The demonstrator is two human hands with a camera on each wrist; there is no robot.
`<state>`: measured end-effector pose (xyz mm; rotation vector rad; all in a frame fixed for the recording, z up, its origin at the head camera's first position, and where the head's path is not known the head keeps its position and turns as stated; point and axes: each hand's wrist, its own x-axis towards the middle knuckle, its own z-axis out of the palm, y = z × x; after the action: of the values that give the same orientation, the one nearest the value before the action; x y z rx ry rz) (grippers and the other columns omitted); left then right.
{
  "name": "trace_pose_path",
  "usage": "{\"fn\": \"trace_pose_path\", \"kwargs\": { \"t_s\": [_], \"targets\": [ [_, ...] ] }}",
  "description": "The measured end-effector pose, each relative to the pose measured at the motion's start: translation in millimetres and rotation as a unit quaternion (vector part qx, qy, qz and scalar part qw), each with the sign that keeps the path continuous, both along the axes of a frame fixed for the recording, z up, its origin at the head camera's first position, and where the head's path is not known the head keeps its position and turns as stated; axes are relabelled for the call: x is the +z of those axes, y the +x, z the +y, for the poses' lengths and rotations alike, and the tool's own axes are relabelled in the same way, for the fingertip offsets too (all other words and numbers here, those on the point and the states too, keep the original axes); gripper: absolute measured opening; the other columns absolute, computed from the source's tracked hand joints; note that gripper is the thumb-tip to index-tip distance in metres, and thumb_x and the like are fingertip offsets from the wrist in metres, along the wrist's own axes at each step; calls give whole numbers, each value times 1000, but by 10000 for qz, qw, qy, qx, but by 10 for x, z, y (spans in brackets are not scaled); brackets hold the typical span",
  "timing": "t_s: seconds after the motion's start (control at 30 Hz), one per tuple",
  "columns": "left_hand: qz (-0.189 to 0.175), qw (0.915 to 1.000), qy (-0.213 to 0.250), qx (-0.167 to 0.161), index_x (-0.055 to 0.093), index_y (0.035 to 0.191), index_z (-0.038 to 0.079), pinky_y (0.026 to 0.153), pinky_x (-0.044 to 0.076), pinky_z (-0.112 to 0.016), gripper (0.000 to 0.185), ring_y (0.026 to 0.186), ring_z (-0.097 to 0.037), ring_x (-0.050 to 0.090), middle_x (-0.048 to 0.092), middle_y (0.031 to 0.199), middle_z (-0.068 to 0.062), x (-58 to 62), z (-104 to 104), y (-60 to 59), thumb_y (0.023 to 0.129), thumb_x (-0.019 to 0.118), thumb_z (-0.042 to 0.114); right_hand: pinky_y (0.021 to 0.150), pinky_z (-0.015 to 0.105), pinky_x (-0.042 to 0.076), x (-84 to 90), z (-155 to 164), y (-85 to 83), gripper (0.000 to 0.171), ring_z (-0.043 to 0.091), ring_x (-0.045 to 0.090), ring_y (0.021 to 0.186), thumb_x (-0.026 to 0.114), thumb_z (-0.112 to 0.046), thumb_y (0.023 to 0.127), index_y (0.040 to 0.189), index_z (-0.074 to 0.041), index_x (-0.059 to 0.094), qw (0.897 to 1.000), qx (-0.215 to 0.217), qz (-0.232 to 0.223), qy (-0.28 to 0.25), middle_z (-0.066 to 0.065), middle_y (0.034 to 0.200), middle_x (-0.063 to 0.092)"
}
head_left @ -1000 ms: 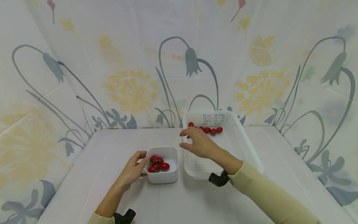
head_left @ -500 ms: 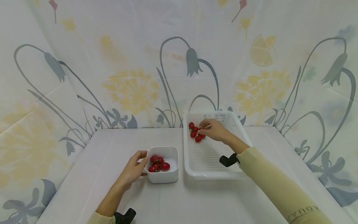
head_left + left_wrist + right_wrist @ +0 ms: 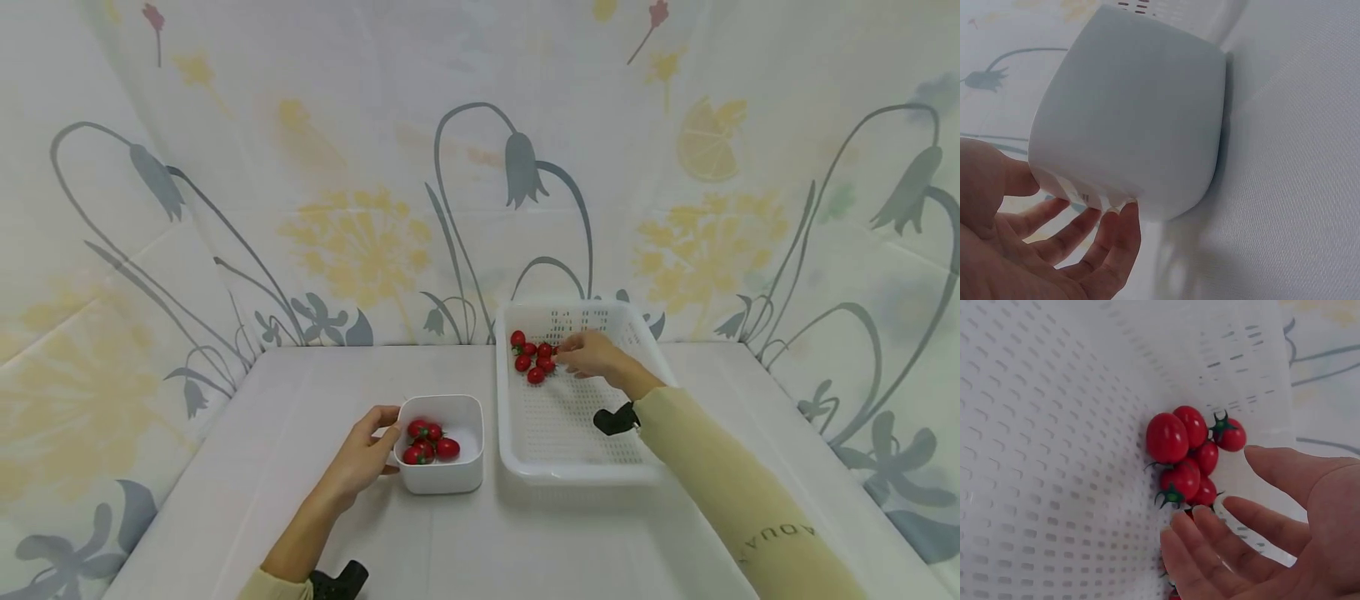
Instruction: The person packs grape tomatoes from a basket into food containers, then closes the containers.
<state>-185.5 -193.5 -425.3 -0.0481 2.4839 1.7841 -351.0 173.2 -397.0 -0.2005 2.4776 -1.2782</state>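
The head view is evenly and softly lit, with faint shadows on the table [image 3: 450, 550] by the near sides of the white box [image 3: 441, 477] and the plastic basket [image 3: 577, 477]; wide-angle stretch shows toward its edges. The left wrist view is dimmer and greyer, the box's wall shaded, the printed cloth [image 3: 1004, 106] soft. In the right wrist view, small glints dot the cherry tomatoes [image 3: 1167, 439].

Box [image 3: 441, 477] with perhaps 5 tomatoes [image 3: 447, 449], left of basket [image 3: 577, 475] with other tomatoes [image 3: 536, 376].
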Motion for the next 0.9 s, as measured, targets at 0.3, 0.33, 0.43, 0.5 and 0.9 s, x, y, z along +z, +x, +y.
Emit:
{"fn": "trace_pose_path", "kwargs": {
  "t_s": [0.3,0.33,0.43,0.5,0.9],
  "targets": [
    [23,10000,4,25,53,137,2,76,62,-42,33,112,-36,61,51,142,-22,-15,4,-5,107,50,14,91,41,59,-143,-113,-17,37,35,68,104,68,-14,98,126,8,58,9912,-537,-1069,-571,26,122,62],
    [23,10000,11,26,54,137,2,75,62,-42,32,112,-36,61,51,142,-22,-17,4,-6,107,50,14,91,42,59,-152,-127,-19,35,34,68,102,68,-13,98,124,8,59,9904,-547,-1115,-609,25,119,63],
    [22,10000,18,46,54,137,2,75,62,-41,32,111,-35,62,51,142,-22,-25,5,-5,107,50,13,92,42,59,-189,-180,-35,30,30,69,96,69,-12,97,119,7,61,9877,-600,-1252,-720,23,112,64],
    [19,10000,21,53,54,137,2,75,62,-42,32,111,-35,62,51,143,-22,-29,5,-5,107,51,13,91,42,59,-207,-211,-46,31,29,70,93,70,-11,96,120,7,61,9871,-586,-1286,-758,22,111,64],
    [45,10000,-7,69,55,136,3,75,63,-43,31,110,-35,62,51,142,-22,-30,-1,-17,107,51,13,90,42,60,-248,-414,-62,31,25,69,87,71,-8,95,120,9,64,9878,-401,-1174,-942,21,103,68]
  ]
}}
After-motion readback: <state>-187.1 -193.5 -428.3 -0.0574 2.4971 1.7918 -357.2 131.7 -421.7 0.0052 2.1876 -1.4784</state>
